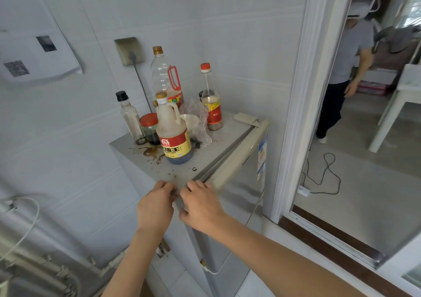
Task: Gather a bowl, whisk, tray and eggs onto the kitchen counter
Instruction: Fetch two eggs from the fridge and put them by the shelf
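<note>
While a printed paper (38, 46) hangs on the tiled wall at the far left, several sauce bottles (174, 135) stand crowded on top of a small fridge (227, 137). A white bowl (189, 119) sits between them, against a crumpled plastic bag (202, 128). At the near corner, the left hand (155, 208) curls its fingers over the fridge top edge. The right hand (201, 205), just beside it, grasps the upper corner of the fridge door (237, 167). Further right, beyond the doorway, another person (348, 69) stands.
</note>
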`<act>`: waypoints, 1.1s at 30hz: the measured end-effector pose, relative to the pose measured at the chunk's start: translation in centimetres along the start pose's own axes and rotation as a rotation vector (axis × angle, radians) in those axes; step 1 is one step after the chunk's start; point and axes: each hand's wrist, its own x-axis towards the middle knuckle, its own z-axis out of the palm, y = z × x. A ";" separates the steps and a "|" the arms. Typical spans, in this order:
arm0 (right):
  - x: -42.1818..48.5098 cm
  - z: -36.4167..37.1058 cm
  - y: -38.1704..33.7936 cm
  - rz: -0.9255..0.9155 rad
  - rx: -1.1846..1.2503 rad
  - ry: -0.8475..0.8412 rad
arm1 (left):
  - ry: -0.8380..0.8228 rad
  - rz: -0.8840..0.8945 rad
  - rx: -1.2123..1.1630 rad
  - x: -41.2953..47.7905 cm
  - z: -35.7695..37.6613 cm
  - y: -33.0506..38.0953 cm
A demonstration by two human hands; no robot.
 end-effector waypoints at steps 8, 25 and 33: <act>-7.5 -6.3 4.2 0.200 0.190 -0.122 | 0.011 0.036 0.140 0.5 -0.2 1.7; -7.1 -3.0 17.3 0.551 0.414 -0.175 | -0.200 -0.077 -0.390 0.7 9.9 12.5; -3.9 3.7 23.9 0.493 0.540 -0.078 | -0.118 -0.058 -0.329 4.2 16.8 14.5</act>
